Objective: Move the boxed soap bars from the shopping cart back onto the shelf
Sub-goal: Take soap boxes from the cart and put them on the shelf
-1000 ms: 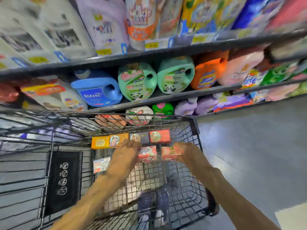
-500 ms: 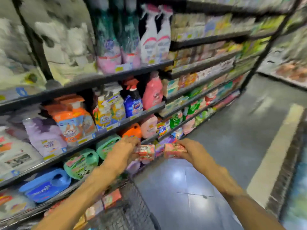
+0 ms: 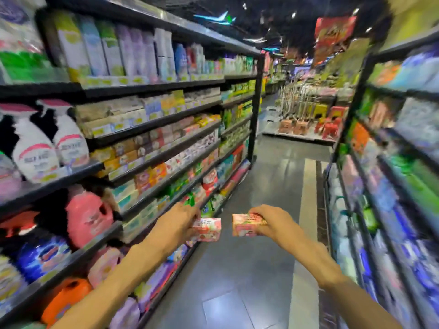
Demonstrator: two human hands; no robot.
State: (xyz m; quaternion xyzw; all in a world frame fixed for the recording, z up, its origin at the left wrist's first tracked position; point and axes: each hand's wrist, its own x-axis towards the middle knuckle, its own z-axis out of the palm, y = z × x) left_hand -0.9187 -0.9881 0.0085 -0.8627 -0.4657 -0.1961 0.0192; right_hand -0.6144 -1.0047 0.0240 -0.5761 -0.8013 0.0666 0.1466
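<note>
Aisle shelf (image 3: pixel 152 125): boxed soap bars (image 3: pixel 133 148).

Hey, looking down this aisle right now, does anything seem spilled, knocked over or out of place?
Nothing stands out. The floor shows no spill, and the stock on the left shelves sits in rows, though blur hides detail. The only things off the shelves are two pink soap boxes, one in the left hand, one in the right hand.

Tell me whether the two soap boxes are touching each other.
Apart. The head view shows bare floor between the left hand's soap box and the right hand's soap box.
</note>
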